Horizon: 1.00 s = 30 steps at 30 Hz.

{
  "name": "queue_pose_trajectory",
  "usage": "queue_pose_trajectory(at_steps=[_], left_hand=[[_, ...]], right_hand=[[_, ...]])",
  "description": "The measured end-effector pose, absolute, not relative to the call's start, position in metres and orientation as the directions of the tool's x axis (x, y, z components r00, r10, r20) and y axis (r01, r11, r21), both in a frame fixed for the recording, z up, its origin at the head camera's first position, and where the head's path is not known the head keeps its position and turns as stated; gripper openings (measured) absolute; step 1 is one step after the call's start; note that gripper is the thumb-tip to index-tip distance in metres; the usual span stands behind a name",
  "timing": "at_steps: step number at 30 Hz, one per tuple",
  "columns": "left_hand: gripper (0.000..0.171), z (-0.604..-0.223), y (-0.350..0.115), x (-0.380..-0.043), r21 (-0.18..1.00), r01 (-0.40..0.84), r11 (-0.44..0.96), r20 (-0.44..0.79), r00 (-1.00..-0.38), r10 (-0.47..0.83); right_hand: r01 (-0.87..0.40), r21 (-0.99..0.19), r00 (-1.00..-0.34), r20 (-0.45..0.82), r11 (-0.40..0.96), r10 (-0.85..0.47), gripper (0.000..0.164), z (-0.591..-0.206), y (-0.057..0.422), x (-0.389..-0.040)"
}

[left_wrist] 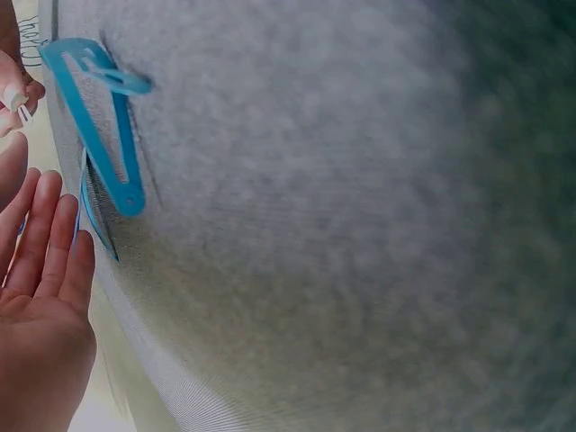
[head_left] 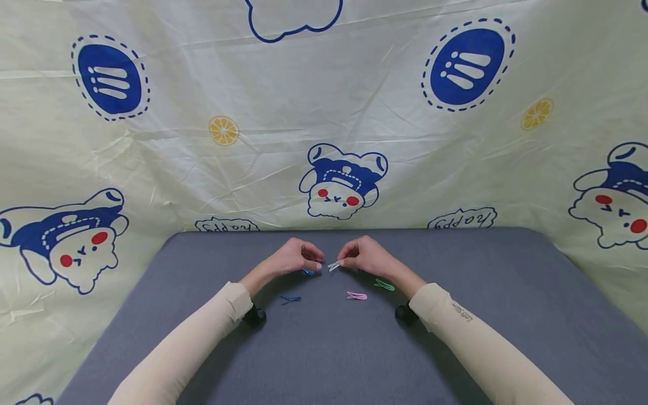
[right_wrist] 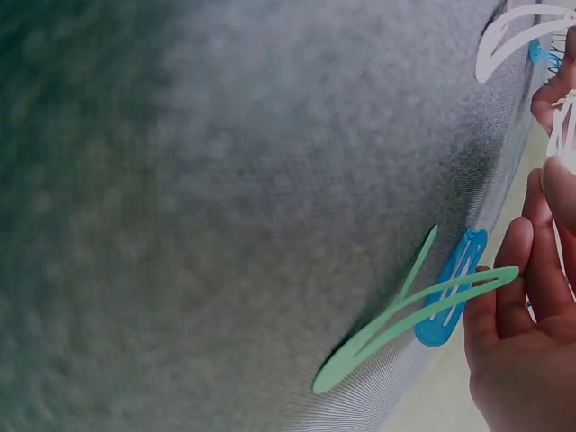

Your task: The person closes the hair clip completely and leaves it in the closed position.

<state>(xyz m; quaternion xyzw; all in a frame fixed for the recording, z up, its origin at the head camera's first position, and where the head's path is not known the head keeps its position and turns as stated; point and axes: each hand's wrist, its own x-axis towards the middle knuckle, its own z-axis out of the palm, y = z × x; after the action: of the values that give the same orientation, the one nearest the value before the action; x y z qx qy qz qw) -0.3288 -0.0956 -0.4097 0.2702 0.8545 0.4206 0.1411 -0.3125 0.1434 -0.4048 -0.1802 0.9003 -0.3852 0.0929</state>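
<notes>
My right hand [head_left: 365, 256] pinches a white snap hair clip [head_left: 334, 265] between thumb and fingers, above the table. The clip stands open in a V and points toward my left hand [head_left: 296, 257]. In the left wrist view the left fingers [left_wrist: 52, 238] are fairly straight, with nothing visible between them and the thumb. A blue hair clip [head_left: 308, 272] lies just under that hand, partly hidden by it. Nearer me are an opened blue clip [head_left: 291, 300], a pink clip [head_left: 356, 295] and a green clip [head_left: 385, 285], the last beside my right wrist.
A grey cloth-covered table [head_left: 324, 349] spreads beneath both hands. In the right wrist view, another blue clip [right_wrist: 450, 288] shows behind the green one. A pale printed curtain [head_left: 273, 169] hangs along the table's far edge.
</notes>
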Motion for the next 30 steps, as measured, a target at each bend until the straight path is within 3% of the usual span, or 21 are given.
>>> queue_pose_trajectory(at_steps=[10,30], left_hand=[[0.027,-0.402,-0.095,-0.324,0.817,0.299,0.493,0.0,-0.855,0.518],[0.035,-0.387,-0.097,-0.306,0.89,0.274,0.365,0.059,-0.862,0.503]], right_hand=[[-0.27,-0.707,-0.949,0.082,0.653,-0.303,0.005,-0.402,0.142,-0.305],[-0.341,-0.756,-0.94,0.287,0.559,-0.186,0.006,-0.393,0.144,-0.275]])
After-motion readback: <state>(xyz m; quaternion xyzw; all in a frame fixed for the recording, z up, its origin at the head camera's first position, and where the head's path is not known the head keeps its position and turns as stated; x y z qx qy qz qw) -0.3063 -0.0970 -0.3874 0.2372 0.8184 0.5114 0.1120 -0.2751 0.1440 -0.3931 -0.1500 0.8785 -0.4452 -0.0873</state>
